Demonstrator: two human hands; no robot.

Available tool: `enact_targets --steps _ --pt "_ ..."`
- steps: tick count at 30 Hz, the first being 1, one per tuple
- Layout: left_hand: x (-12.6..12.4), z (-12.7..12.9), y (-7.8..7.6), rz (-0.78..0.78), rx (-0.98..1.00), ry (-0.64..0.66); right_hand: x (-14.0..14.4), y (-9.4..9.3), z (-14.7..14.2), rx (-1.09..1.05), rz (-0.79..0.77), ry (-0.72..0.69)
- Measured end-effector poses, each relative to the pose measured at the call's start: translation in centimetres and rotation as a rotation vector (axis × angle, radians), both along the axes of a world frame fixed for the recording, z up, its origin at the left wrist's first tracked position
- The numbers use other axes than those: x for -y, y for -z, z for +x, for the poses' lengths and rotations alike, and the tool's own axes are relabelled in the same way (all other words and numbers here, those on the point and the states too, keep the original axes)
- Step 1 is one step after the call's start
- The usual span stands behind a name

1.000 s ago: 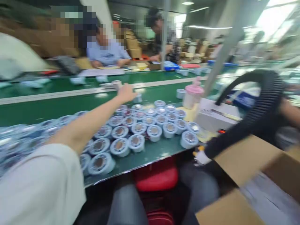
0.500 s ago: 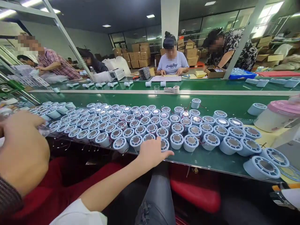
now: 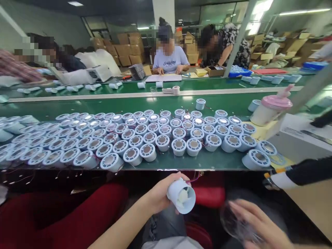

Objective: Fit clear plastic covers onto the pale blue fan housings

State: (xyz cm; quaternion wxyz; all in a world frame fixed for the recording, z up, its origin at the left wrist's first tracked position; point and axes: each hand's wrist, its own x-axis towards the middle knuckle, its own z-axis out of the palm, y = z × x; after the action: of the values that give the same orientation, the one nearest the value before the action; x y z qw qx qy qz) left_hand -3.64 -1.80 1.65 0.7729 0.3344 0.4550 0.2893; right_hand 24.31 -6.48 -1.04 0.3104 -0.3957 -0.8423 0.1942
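Left hand [image 3: 162, 192] grips pale blue fan housing [image 3: 181, 196] below worktop [image 3: 181, 162] edge, over lap, open face toward camera. Right hand [image 3: 255, 224], blurred, low right, fingers around clear film-like piece [image 3: 233, 221]; grip cannot tell for sure. Rows of identical housings [image 3: 145, 133] crowd green worktop above. Pink-lidded jar [image 3: 269, 109] right.

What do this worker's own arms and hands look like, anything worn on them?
Both are bare: no gloves, rings, watch or wristband show. The left hand comes off a long forearm that is uncovered as far as the picture's lower edge, so no sleeve appears there. The right hand is blurred at the bottom edge; only fingers and part of the palm show, and its wrist and any sleeve are out of view.
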Motion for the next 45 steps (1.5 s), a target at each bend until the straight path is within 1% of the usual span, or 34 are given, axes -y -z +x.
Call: enact_targets --steps 2,3,4,5,6,8,9,10,12,15,17,19,20,22,23,24,26,27,29,31,35,38,45 --pt "-0.7 1.6 0.5 -0.025 -0.014 0.157 -0.3 0.0 -1.5 0.070 0.092 0.062" --pt "-1.0 2.3 0.4 0.009 -0.043 0.242 -0.7 0.0 -2.3 0.121 0.139 0.111" --pt "-1.2 2.8 0.1 0.082 -0.094 0.318 -1.1 -0.2 -2.9 0.164 0.152 0.163" --pt "-1.4 3.2 -0.4 0.194 -0.167 0.380 -1.5 -0.3 -3.3 0.193 0.132 0.201" --pt "-1.6 3.5 -0.9 0.336 -0.253 0.425 -1.8 -0.5 -3.5 0.192 0.068 0.218" --pt "-1.7 3.9 -1.6 0.601 -0.399 0.443 -2.0 -1.0 -3.4 0.115 -0.136 0.198" --pt "-1.7 4.1 -1.6 0.678 -0.439 0.428 -1.8 -1.2 -3.1 0.046 -0.248 0.180" --pt "-1.7 4.2 -1.5 0.718 -0.458 0.411 -1.7 -1.4 -2.9 -0.032 -0.348 0.168" --pt "-1.7 4.4 -0.6 0.733 -0.461 0.391 -1.2 -1.7 -2.5 -0.182 -0.485 0.186" --pt "-1.6 4.7 1.1 0.800 -0.452 0.387 -0.8 -1.9 -2.2 -0.336 -0.569 0.281" --pt "-1.6 4.7 1.8 0.859 -0.433 0.420 -0.9 -1.9 -2.2 -0.402 -0.606 0.336" --pt "-1.6 4.7 1.9 0.869 -0.385 0.479 -1.1 -1.8 -2.0 -0.483 -0.641 0.363" --pt "-1.6 4.7 1.8 0.846 -0.349 0.505 -1.3 -1.7 -1.9 -0.529 -0.663 0.371" --pt "-1.6 4.8 1.6 0.762 -0.266 0.514 -1.5 -1.5 -1.5 -0.615 -0.691 0.354" --pt "-1.6 4.8 1.4 0.703 -0.226 0.492 -1.6 -1.5 -1.4 -0.633 -0.687 0.315" --pt "-1.5 4.8 1.4 0.638 -0.189 0.457 -1.5 -1.4 -1.2 -0.614 -0.663 0.264" --pt "-1.3 4.9 1.3 0.506 -0.120 0.386 -1.2 -1.4 -1.0 -0.487 -0.549 0.176" --pt "-1.2 4.9 1.3 0.452 -0.093 0.366 -1.0 -1.3 -0.9 -0.405 -0.480 0.150" --pt "-1.1 4.9 1.2 0.392 -0.068 0.371 -0.5 -1.3 -0.8 -0.289 -0.380 0.148" --pt "-1.0 4.9 0.9 0.398 -0.078 0.408 -0.1 -1.4 -0.8 -0.286 -0.387 0.154" --pt "-1.0 4.7 0.0 0.504 -0.107 0.437 0.0 -1.8 -0.9 -0.398 -0.582 0.182" --pt "-0.9 4.5 -0.4 0.600 -0.123 0.441 0.0 -2.3 -0.9 -0.488 -0.688 0.186" --pt "-0.9 4.3 -0.5 0.700 -0.116 0.469 -0.2 -2.8 -0.7 -0.585 -0.857 0.157"
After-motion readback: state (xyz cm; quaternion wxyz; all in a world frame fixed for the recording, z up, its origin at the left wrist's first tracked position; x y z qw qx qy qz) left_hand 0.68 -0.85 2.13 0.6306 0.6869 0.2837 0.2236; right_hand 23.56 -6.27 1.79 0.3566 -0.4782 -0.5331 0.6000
